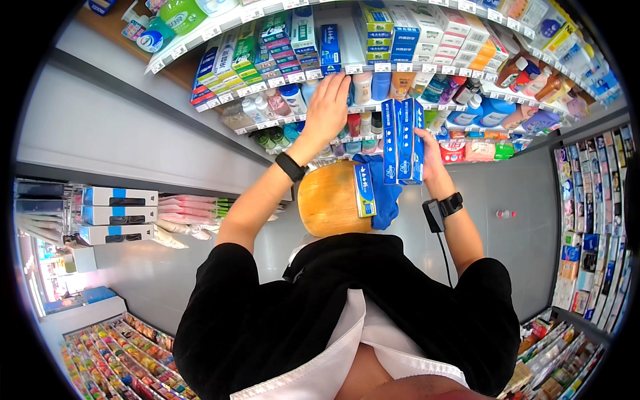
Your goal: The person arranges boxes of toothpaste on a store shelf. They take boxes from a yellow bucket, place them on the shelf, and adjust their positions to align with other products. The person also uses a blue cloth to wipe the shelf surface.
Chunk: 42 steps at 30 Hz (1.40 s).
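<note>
My left hand (327, 107) is raised to the shelf edge, its fingertips at the foot of a blue toothpaste box (330, 46) standing on the shelf. Whether the fingers touch that box cannot be told. In my right hand (430, 155) are blue toothpaste boxes (403, 141), held side by side with their long sides showing. Below them a wooden stool (327, 200) has a blue cloth (385, 200) on its right part. One blue, white and yellow toothpaste box (365, 191) lies on the stool beside the cloth.
Stacked toothpaste boxes (377, 32) flank a gap in the shelf row. Bottles (362, 87) fill the shelf below, behind the price-label rail (382, 67). At the left hang white boxes and pink packs (187, 207). A small bottle (505, 214) lies on the grey floor (500, 185).
</note>
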Tool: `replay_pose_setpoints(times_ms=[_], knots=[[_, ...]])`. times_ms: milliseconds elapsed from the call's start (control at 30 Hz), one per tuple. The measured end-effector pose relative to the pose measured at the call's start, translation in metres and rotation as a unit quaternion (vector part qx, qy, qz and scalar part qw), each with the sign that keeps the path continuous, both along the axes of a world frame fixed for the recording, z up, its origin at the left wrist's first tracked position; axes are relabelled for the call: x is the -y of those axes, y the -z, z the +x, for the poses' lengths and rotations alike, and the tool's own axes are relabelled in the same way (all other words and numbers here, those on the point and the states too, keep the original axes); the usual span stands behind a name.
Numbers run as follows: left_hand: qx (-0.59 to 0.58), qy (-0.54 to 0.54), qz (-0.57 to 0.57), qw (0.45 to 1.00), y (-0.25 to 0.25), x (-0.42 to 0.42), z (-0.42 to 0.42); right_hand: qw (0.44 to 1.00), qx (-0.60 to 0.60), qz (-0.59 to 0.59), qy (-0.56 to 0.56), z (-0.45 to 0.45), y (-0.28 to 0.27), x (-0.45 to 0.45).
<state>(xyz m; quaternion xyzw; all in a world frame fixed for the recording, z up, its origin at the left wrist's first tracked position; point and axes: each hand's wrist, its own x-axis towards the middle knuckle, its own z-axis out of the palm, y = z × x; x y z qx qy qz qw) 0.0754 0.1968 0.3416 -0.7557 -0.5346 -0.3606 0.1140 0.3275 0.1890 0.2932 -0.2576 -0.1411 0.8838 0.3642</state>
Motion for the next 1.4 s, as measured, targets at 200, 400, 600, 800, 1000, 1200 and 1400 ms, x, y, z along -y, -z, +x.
replay_pose_setpoints(times_ms=[200, 400, 600, 800, 1000, 1200, 1400], knots=[[-0.273, -0.073, 0.056, 0.958, -0.027, -0.059, -0.023, 1.000, 0.023, 0.005, -0.007, -0.002, -0.002, -0.003], [-0.395, -0.084, -0.099, 0.909, -0.046, -0.081, -0.013, 1.000, 0.017, 0.023, 0.002, -0.003, -0.002, 0.001], [-0.443, -0.082, -0.074, 0.890, -0.047, -0.104, -0.017, 0.999, 0.026, 0.017, 0.016, 0.002, 0.002, 0.001], [-0.415, -0.059, -0.141, 0.897, -0.051, -0.123, -0.018, 1.000, 0.016, 0.007, 0.016, 0.003, 0.000, 0.003], [-0.384, -0.036, -0.147, 0.911, -0.044, -0.131, -0.027, 1.000, 0.004, -0.005, 0.023, 0.005, 0.001, 0.005], [-0.388, -0.027, -0.166, 0.906, -0.047, -0.121, -0.019, 1.000, 0.010, 0.002, 0.022, 0.007, -0.002, 0.007], [-0.329, -0.034, -0.175, 0.927, -0.051, -0.100, -0.020, 0.999, 0.032, 0.039, 0.007, 0.001, -0.026, 0.006]])
